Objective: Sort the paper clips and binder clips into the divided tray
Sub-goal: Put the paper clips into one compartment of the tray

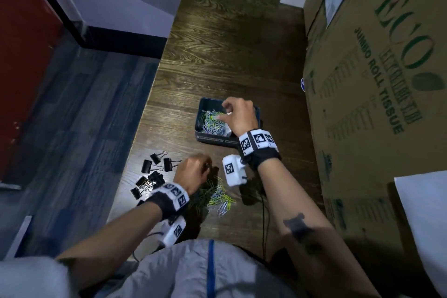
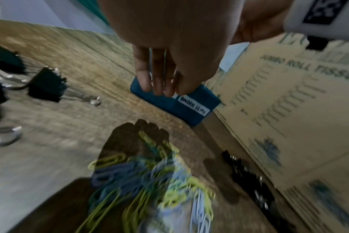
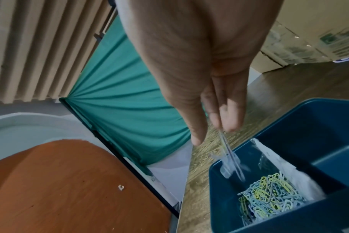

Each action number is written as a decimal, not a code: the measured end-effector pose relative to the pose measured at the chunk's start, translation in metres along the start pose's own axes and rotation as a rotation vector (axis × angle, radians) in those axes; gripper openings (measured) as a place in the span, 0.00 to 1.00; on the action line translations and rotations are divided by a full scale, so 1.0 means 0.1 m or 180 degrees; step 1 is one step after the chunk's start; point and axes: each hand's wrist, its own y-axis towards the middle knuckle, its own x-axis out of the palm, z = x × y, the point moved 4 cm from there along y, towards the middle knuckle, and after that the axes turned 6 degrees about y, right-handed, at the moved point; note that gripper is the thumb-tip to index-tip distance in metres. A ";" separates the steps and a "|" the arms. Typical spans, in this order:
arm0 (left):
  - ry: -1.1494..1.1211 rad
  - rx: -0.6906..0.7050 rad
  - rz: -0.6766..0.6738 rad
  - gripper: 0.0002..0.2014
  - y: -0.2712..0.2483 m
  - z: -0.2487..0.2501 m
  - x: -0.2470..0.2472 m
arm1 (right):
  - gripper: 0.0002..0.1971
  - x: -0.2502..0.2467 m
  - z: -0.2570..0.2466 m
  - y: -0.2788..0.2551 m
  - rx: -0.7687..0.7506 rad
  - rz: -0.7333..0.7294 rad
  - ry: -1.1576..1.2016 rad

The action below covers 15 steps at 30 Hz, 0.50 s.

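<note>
A dark blue divided tray (image 1: 205, 136) sits mid-table, its left compartment full of coloured paper clips (image 1: 212, 121). My right hand (image 1: 225, 113) hovers over that compartment. In the right wrist view my right hand (image 3: 215, 130) pinches light blue paper clips (image 3: 232, 157), which dangle above the clips in the tray (image 3: 269, 193). My left hand (image 1: 205, 168) is curled over the loose paper clip pile (image 1: 220, 197) near the table's front. In the left wrist view thin clips show between the left hand's fingers (image 2: 159, 78). Several black binder clips (image 1: 152, 172) lie left of the pile.
A big cardboard box (image 1: 375, 80) stands along the table's right side, close to the tray. The table's left edge (image 1: 145, 113) drops to a blue-grey floor. White paper (image 3: 293, 171) lies inside the tray. A "BINDER CLIPS" label (image 2: 193, 107) marks the tray's front wall.
</note>
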 end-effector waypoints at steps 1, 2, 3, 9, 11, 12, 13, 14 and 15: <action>0.0108 -0.0056 -0.0203 0.06 -0.09 -0.05 0.08 | 0.15 0.00 0.04 -0.02 0.0004 0.0045 -0.0093; 0.0208 -0.0135 -0.0365 0.08 -0.19 -0.10 0.14 | 0.14 0.01 0.09 -0.08 -0.0033 0.0101 -0.0173; 0.0297 -0.0170 -0.0445 0.09 -0.26 -0.16 0.19 | 0.12 0.04 0.17 -0.16 -0.0064 0.0129 -0.0241; 0.0540 -0.0021 -0.0710 0.11 -0.53 -0.30 0.28 | 0.17 0.68 1.10 -0.98 0.0598 -0.1173 -0.0463; 0.0674 -0.0132 -0.1021 0.21 -0.60 -0.38 0.32 | 0.18 0.86 1.36 -1.25 0.0866 -0.1564 -0.0647; 0.0774 -0.0229 -0.1174 0.26 -0.64 -0.42 0.35 | 0.16 0.92 1.44 -1.36 0.0901 -0.1720 -0.0784; 0.0861 -0.0323 -0.1296 0.31 -0.68 -0.46 0.38 | 0.16 0.96 1.49 -1.44 0.0946 -0.1820 -0.0922; 0.0921 -0.0396 -0.1391 0.34 -0.72 -0.48 0.39 | 0.16 0.98 1.51 -1.52 0.1001 -0.1873 -0.1013; 0.0950 -0.0444 -0.1465 0.35 -0.74 -0.50 0.41 | 0.16 1.01 1.53 -1.57 0.1072 -0.1892 -0.1064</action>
